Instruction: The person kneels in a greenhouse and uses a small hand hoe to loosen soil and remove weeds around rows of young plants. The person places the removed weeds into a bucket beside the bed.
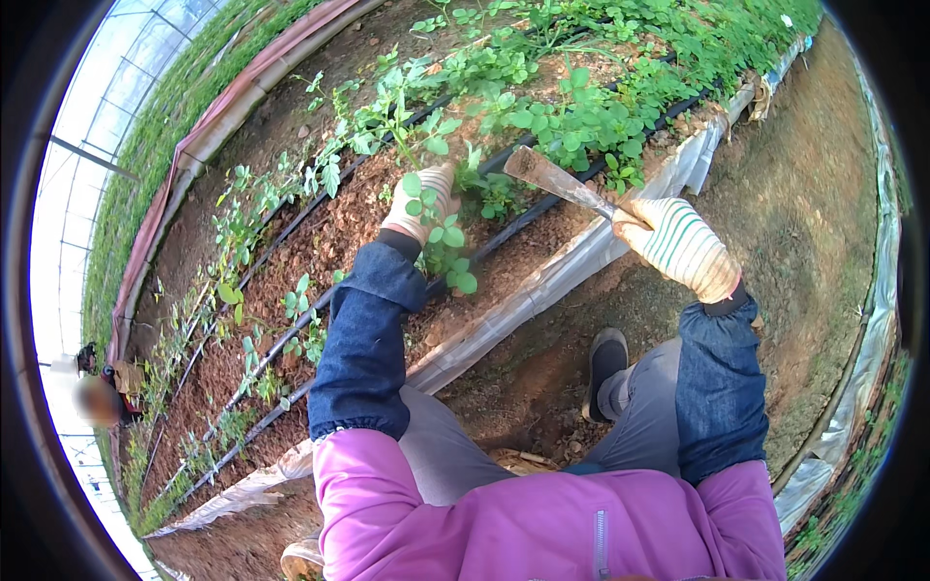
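Note:
My left hand, in a striped knit glove, is closed around the stems of a leafy green plant over the soil bed. Leaves hang down beside the wrist and partly hide the fingers. My right hand, gloved the same way, grips the handle of a small hand hoe. Its soil-covered metal blade points up and left, above the bed's near edge. Black drip hoses run along the bed between the two hands.
Dense green plants grow at the upper right. A plastic-sheeted board edge borders the bed. A dirt path lies on the right. Cut or sparse plants stand at the left, where another person is near the bed's far end.

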Available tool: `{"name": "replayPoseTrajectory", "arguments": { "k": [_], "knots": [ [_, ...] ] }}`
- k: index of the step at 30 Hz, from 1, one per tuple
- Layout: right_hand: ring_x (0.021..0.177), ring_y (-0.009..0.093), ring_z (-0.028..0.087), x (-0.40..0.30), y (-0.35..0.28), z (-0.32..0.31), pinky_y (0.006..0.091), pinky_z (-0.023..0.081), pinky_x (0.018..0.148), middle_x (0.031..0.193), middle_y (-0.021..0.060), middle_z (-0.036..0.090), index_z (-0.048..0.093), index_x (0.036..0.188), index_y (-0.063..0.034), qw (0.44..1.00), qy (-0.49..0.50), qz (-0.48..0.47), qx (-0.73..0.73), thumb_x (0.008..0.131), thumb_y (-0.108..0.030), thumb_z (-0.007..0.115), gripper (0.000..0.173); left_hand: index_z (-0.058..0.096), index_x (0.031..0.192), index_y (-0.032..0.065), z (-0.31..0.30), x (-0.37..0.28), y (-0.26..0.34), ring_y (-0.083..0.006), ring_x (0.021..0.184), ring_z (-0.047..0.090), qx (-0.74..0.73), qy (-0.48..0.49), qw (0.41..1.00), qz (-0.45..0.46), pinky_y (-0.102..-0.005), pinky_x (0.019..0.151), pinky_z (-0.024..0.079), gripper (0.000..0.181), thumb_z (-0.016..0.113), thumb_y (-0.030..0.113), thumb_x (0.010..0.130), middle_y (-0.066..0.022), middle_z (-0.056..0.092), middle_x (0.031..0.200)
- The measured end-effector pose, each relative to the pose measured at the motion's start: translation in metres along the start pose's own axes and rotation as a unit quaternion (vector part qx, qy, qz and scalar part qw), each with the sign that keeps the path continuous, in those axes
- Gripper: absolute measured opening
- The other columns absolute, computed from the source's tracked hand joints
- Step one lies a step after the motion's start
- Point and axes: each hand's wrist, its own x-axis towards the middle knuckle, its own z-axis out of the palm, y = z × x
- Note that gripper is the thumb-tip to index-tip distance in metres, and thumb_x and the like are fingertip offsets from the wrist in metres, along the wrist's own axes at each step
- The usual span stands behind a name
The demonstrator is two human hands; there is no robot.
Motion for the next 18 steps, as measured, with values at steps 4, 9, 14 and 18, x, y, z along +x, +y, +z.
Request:
{"name": "replayPoseTrajectory", "arguments": {
  "k": [4, 9, 14, 18],
  "knots": [
    [0.083, 0.04, 0.064, -0.002, 0.002, -0.004, 0.0436, 0.05, 0.073, 0.087, 0.0231, 0.067, 0.067, 0.1, 0.0012, 0.999, -0.024, 0.013, -0.037, 0.095, -0.03, 0.058, 0.033, 0.06, 0.102, -0.0009, -0.023, -0.007, 0.004, -0.0317, 0.077, 0.063, -0.085, 0.005, 0.985, -0.148, -0.0404, 0.071, 0.053, 0.035, 0.074, 0.023, 0.08, -0.0151, 0.066, 0.085],
    [0.07, 0.038, 0.063, 0.0, 0.004, 0.002, 0.0437, 0.05, 0.067, 0.077, 0.0211, 0.065, 0.066, 0.094, 0.0004, 0.997, -0.033, -0.016, -0.068, 0.096, -0.032, 0.057, 0.034, 0.062, 0.099, -0.0056, -0.02, -0.021, -0.036, -0.0222, 0.068, 0.062, -0.09, 0.048, 0.96, -0.261, -0.0366, 0.065, 0.051, 0.032, 0.072, 0.021, 0.085, -0.0148, 0.068, 0.079],
    [0.057, 0.029, 0.062, 0.009, 0.001, -0.003, 0.0407, 0.05, 0.058, 0.065, 0.0163, 0.063, 0.065, 0.09, 0.0013, 0.992, -0.092, 0.057, -0.064, 0.097, -0.034, 0.054, 0.038, 0.062, 0.101, -0.0009, -0.052, -0.018, -0.012, -0.0137, 0.065, 0.056, -0.499, 0.198, 0.776, -0.332, -0.0304, 0.053, 0.044, 0.032, 0.076, 0.019, 0.081, -0.0044, 0.063, 0.082],
    [0.043, 0.02, 0.055, 0.026, -0.009, -0.015, 0.0363, 0.045, 0.044, 0.058, 0.0096, 0.059, 0.065, 0.095, 0.0008, 0.98, -0.154, 0.081, -0.097, 0.098, -0.035, 0.053, 0.038, 0.061, 0.108, 0.003, -0.071, -0.036, 0.001, -0.0167, 0.069, 0.061, -0.611, 0.203, 0.678, -0.354, -0.0325, 0.056, 0.048, 0.029, 0.071, 0.017, 0.085, -0.0041, 0.065, 0.088]
  ]
}}
